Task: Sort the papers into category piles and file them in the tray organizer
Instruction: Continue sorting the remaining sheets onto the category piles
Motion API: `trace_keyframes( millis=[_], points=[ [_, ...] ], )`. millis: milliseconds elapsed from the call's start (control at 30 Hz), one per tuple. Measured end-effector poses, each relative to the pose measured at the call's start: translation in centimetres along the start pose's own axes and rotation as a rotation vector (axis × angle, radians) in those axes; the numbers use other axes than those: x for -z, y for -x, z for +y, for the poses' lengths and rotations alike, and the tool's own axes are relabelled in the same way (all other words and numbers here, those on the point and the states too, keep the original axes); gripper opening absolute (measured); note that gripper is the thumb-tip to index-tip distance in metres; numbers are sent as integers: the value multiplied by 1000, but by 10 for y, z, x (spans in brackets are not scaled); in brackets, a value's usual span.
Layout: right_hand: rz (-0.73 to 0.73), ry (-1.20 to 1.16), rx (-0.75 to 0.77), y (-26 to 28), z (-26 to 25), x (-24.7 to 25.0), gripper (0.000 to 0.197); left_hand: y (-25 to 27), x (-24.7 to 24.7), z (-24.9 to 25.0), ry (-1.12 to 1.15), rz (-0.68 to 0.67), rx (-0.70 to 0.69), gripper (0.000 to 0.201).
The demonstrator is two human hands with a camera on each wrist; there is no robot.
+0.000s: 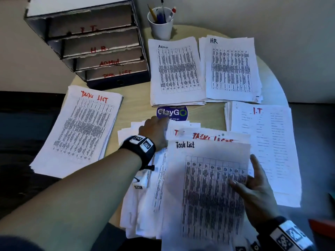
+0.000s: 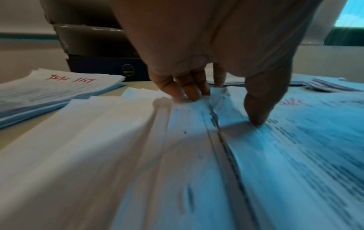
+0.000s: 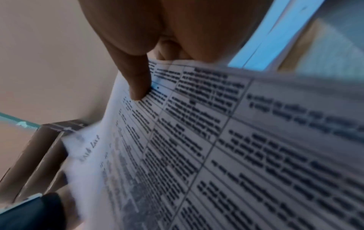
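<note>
A round wooden table [image 1: 208,113] is seen from above, covered with stacks of paper. A loose unsorted pile [image 1: 145,205] lies at the near centre, fanned out. The left hand [image 1: 154,131] is laid on the far edge of that pile, fingers [image 2: 189,91] spread and pressed flat on the sheets, thumb down a little to the right; nothing is gripped. A sheet headed "Task List" in black [image 1: 208,187] is held above the pile by the right hand [image 1: 253,192], pinched at its right edge with the thumb on top and fingers beneath; one finger sticks up free. The sheet is blurred.

Sorted stacks around it: a Task List pile [image 1: 79,131] with red heading at the left, partly over the table edge; an Admin pile [image 1: 175,71] at far centre; an HR pile [image 1: 232,67] just right of it, edges overlapping; an I.T pile [image 1: 266,151] at the right, beside the held sheet. More red "Task List" headings show on sheets under the held one.

The tray organizer [image 1: 97,44] stands at the far left, four tiers marked in red from top: I.T., H.R., ADMIN, TASK LIST. Whether the tiers hold paper cannot be told. A white cup [image 1: 161,24] with pens stands at the far centre, right of the organizer. A blue round ClayGo sticker [image 1: 172,113] is seen on the table between the Admin pile and the unsorted pile, partly covered by the left fingertips.
</note>
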State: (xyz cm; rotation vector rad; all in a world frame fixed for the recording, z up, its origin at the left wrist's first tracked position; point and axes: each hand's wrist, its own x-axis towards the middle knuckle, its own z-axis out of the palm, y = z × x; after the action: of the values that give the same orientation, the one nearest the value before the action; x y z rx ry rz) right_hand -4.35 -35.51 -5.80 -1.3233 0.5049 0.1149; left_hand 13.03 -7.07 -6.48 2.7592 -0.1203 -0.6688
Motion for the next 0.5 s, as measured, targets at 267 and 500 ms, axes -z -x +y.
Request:
trace_keyframes(
  millis=[267, 500],
  points=[
    [-105, 170, -29, 2, 1, 3, 42, 11, -9, -11, 82, 269, -197, 22],
    [-233, 392, 162, 0, -7, 5, 26, 82, 35, 0, 862, -75, -284, 27]
  ],
)
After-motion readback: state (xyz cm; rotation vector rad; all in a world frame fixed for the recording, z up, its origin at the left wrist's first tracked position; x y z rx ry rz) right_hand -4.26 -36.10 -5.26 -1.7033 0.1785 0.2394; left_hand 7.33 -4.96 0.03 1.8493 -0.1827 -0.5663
